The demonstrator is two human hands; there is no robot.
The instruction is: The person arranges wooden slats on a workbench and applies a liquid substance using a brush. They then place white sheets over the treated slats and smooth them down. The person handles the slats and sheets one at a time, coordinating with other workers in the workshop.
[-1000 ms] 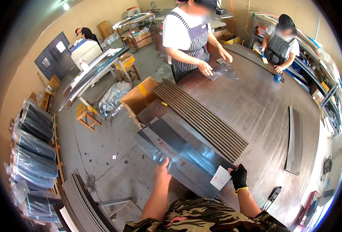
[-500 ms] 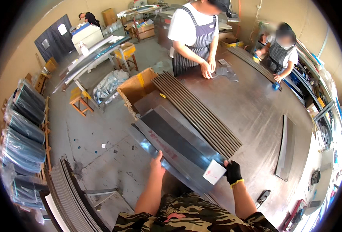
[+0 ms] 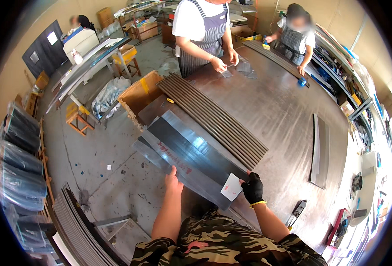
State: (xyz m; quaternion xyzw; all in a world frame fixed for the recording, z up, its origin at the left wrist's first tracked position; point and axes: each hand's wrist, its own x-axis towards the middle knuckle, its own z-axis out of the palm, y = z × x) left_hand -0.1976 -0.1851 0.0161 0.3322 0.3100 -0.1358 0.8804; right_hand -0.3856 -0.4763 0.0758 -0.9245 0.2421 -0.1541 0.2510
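Long, thin grey sheets (image 3: 191,148) with a glossy dark band lie fanned together over the near edge of the table, held between my hands. Red handwritten marks run along the near sheet. My bare left hand (image 3: 174,181) grips their near edge, thumb on top and fingers hidden underneath. At their right end my right hand (image 3: 252,188), in a black glove with a yellow cuff, pinches the corner beside a white paper card (image 3: 231,187). That card lies on the sheets, also with red marks. Just beyond them is a row of brown metal rods (image 3: 213,119).
A cardboard box (image 3: 138,95) stands at the table's (image 3: 289,133) left end. Another narrow sheet (image 3: 320,150) and a black clamp-like tool (image 3: 298,210) lie at the right. Two co-workers (image 3: 202,40) stand across the table. Plastic-wrapped rolls (image 3: 23,155) line the left.
My view has shifted, so the scene sits further left and higher. The held sheets have tilted, showing more red marks and a new glare. The nearer co-worker's hands have come apart.
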